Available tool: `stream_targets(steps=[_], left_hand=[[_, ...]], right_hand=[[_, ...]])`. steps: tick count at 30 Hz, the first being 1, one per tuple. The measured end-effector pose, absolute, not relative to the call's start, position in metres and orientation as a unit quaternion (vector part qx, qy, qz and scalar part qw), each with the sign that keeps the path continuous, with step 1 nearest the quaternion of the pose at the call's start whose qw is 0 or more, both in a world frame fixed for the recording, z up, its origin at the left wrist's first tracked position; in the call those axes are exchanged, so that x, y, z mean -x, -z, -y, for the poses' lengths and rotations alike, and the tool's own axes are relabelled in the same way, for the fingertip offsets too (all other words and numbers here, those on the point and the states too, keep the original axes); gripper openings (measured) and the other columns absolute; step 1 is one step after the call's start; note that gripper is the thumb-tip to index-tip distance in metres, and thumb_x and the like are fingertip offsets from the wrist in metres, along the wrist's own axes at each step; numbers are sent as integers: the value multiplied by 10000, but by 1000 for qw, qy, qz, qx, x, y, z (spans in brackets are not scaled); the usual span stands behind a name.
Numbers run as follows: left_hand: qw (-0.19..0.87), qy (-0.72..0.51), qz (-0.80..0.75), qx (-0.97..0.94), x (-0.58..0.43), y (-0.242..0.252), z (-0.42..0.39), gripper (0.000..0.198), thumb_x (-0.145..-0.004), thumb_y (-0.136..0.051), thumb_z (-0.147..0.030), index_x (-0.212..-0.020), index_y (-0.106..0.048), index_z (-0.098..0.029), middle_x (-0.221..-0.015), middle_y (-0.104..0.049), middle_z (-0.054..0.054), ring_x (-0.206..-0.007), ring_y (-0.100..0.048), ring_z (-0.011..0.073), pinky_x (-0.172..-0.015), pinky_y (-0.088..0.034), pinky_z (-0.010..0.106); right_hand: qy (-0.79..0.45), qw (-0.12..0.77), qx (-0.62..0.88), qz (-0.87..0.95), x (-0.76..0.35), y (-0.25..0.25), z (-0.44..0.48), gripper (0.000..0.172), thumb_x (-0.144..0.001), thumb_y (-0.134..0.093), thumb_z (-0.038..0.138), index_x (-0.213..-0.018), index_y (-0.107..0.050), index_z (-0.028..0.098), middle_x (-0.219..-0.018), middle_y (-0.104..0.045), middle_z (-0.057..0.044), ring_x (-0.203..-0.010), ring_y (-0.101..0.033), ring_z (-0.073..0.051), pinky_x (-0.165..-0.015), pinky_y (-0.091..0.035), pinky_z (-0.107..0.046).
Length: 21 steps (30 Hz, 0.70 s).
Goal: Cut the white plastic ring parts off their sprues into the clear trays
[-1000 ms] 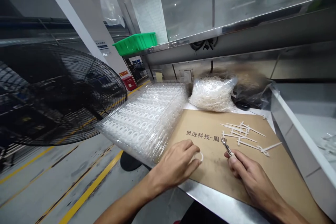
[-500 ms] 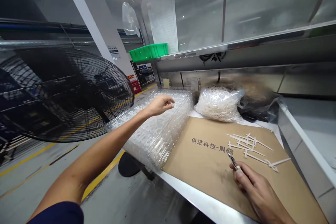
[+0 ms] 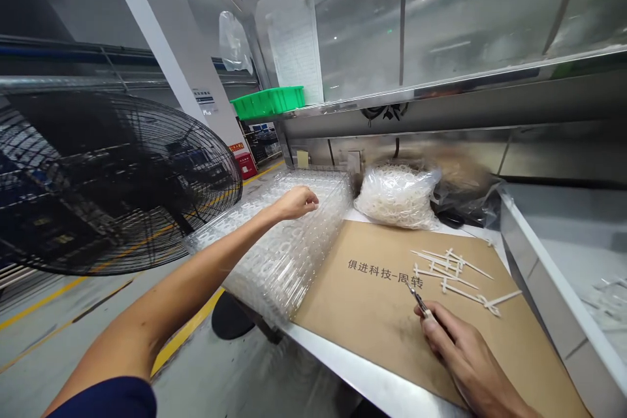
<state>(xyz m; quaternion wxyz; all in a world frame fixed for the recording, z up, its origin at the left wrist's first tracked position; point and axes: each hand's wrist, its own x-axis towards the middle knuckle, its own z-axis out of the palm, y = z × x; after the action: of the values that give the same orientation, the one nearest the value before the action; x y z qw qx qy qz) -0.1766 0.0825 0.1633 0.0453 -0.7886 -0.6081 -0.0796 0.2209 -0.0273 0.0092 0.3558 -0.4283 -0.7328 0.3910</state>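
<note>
Head view: the right hand sits low on a kraft cardboard sheet, fingers pressed together and pinching the handles of small nippers, tips angled up toward the far end of the sheet, just short of loose white plastic runners (a scatter of thin crossed pieces, none touching the tips). The left arm is stretched out over a stack of clear plastic trays, and the left hand sits at the stack's far side, fingers curled loosely together; whether they pinch anything, cannot tell. Trays hold rows of white parts, blurry through the plastic.

Surface: stainless steel bench, sheet printed with dark characters, clear bag of white rings beyond it, black bag beside that, steel bin at right with white pieces inside.

Room: big floor fan at left, green crate on a shelf, red box by a pillar, yellow lines on the grey floor
</note>
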Motion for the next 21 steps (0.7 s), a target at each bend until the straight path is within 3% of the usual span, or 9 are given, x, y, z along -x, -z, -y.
stream_targets(steps=[6,10,15,21], left_hand=[[61,67,620,779,170,-184,-77,319,-827,-568,-324,-1017,-765,-160,-889,-741,67,-792,-658,184,-751,-461,254],[65,99,585,803,140,-205,-76,388,-869,-512,-384,-1071,-733,-138,-931,-730,88,-805,-651,202,-743,-464,277],[84,115,452,881,48,-209,-95,344,-874,-563,-438,-1042,-742,-196,-866,-696,52,-742,-628,191,-718,-462,293],[31,77,276,958,-117,-182,-80,306,-933,-520,-321,-1105,-721,-169,-987,-677,92,-798,-643,190,-754,-498,314]], right_hand=[[-331,319,394,796,-226,-9,19,363,-1013,-367,486,-1053,-603,212,-948,-715,-57,-870,-673,-232,-771,-500,-310],[-197,295,323,878,-223,-10,26,288,-1008,-377,327,-1117,-576,151,-990,-698,-126,-850,-660,-239,-782,-505,-351],[-153,254,341,892,-219,-7,22,297,-930,-517,418,-1065,-599,166,-937,-690,-100,-832,-641,-246,-765,-503,-344],[-125,246,367,889,-226,-11,18,344,-953,-508,480,-1082,-583,170,-931,-702,-93,-827,-650,-244,-737,-492,-337]])
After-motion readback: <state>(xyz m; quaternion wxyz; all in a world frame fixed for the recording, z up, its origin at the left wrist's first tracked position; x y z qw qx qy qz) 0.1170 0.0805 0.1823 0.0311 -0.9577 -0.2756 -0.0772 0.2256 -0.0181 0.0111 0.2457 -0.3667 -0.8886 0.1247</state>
